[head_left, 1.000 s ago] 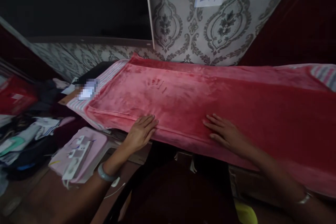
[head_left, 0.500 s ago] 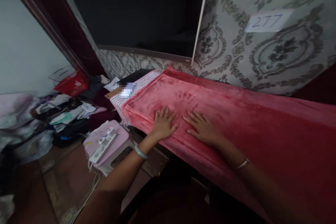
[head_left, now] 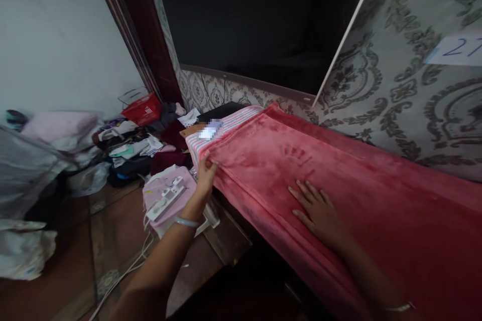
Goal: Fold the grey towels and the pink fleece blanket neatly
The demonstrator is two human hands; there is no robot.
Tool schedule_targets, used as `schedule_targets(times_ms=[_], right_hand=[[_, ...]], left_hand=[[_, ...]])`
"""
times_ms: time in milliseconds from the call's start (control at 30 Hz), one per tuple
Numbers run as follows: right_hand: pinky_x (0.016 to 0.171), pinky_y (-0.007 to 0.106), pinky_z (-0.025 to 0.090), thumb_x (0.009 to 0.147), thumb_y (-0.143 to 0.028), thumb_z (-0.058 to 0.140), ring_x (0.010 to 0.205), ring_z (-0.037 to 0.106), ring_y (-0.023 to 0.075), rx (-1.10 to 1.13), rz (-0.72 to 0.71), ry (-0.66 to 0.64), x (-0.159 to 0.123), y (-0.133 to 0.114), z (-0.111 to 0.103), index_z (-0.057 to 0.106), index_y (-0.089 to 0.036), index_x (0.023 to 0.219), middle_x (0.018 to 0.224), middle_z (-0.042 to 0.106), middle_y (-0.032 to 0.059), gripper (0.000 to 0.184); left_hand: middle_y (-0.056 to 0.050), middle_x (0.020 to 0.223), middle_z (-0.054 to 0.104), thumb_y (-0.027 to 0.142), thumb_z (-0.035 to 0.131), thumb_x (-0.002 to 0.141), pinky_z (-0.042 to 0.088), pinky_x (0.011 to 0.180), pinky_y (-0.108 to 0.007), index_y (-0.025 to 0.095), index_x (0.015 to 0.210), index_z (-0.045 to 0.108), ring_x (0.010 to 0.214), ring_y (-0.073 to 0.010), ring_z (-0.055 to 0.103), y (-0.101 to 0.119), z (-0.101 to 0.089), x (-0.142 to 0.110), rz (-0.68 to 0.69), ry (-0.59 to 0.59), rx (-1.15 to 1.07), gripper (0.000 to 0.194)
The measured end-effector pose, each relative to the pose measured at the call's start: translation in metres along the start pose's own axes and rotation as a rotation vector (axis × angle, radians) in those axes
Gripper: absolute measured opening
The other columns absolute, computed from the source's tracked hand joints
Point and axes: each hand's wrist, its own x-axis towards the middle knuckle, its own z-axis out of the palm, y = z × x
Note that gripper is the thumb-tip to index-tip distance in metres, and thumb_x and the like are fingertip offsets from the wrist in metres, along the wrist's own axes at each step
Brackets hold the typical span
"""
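"Left hand (head_left: 206,176) has moved outward to the blanket's (head_left: 256,153) near left corner. Grip?"

"Appears to pinch the edge between thumb and fingers. Right hand (head_left: 318,215) lies open, palm down on top."

"Blanket's lie?"

"Ahead of both hands, long axis running rightward past the right hand; left hand nearer its end."

"Containers?"

"Red basket (head_left: 142,110), beyond the left hand; contents cannot be told."
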Motion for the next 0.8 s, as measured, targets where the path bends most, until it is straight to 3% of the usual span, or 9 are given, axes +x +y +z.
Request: schedule_targets(times_ms=[100,233,367,467,600,700,800], right_hand=[[0.117,0.065,0.034,0.103,-0.047,0.041,0.154,0.029,0.0331,-0.005,0.011,-0.005,0.001,-0.001,-0.001,0.042,-0.031,0.158,0.167,0.032,0.0075,0.058],[0.117,0.065,0.034,0.103,-0.048,0.04,0.154,0.029,0.033,-0.003,0.011,-0.003,0.001,-0.002,-0.001,0.041,-0.031,0.158,0.167,0.031,0.0077,0.058],[0.118,0.064,0.033,0.103,-0.048,0.041,0.154,0.029,0.032,0.013,0.017,-0.007,0.003,-0.003,-0.002,0.04,-0.032,0.159,0.167,0.032,0.0075,0.058],[0.119,0.064,0.032,0.103,-0.049,0.042,0.154,0.029,0.0317,0.033,0.026,-0.015,0.005,-0.005,-0.004,0.04,-0.033,0.159,0.167,0.031,0.0074,0.059],[0.121,0.064,0.028,0.102,-0.05,0.043,0.155,0.026,0.0321,0.081,0.059,-0.067,0.008,-0.008,-0.011,0.041,-0.033,0.159,0.167,0.03,0.0072,0.059],[0.123,0.063,0.024,0.101,-0.053,0.045,0.155,0.025,0.0319,0.162,0.09,-0.082,0.011,-0.011,-0.013,0.042,-0.032,0.158,0.167,0.032,0.0075,0.061],[0.124,0.061,0.022,0.098,-0.057,0.048,0.154,0.029,0.0305,0.388,0.166,-0.027,0.015,-0.008,-0.012,0.038,-0.029,0.16,0.165,0.036,0.0099,0.068]], left_hand=[[-0.004,0.085,0.067,0.049,0.079,0.067,0.049,0.058,-0.024,0.018,0.096,0.066,0.066,-0.013,0.061,0.004,-0.008,0.018,-0.312,0.028,-0.204,0.045],[0.001,0.057,0.054,0.054,0.082,0.063,0.031,0.044,-0.021,0.017,0.065,0.058,0.046,-0.0092,0.047,0.013,-0.014,0.035,-0.382,-0.037,-0.167,0.044],[0.005,0.043,0.043,0.044,0.086,0.06,0.02,0.041,-0.022,0.02,0.052,0.051,0.04,-0.0078,0.035,0.021,-0.012,0.051,-0.399,-0.077,-0.096,0.044],[0.007,0.041,0.039,0.03,0.086,0.056,0.02,0.042,-0.022,0.02,0.052,0.052,0.042,-0.008,0.034,0.029,-0.005,0.059,-0.358,-0.083,-0.087,0.036],[0.004,0.049,0.051,0.029,0.079,0.06,0.034,0.047,-0.023,0.019,0.062,0.059,0.049,-0.0123,0.048,0.047,0.012,0.062,-0.286,-0.112,-0.186,0.022],[0.001,0.058,0.058,0.031,0.075,0.061,0.046,0.057,-0.027,0.02,0.066,0.058,0.057,-0.0153,0.056,0.068,0.034,0.061,-0.231,-0.155,-0.297,0.021],[0.0,0.065,0.06,0.031,0.074,0.061,0.05,0.064,-0.029,0.02,0.07,0.058,0.064,-0.0165,0.059,0.099,0.065,0.058,-0.165,-0.238,-0.368,0.021]])
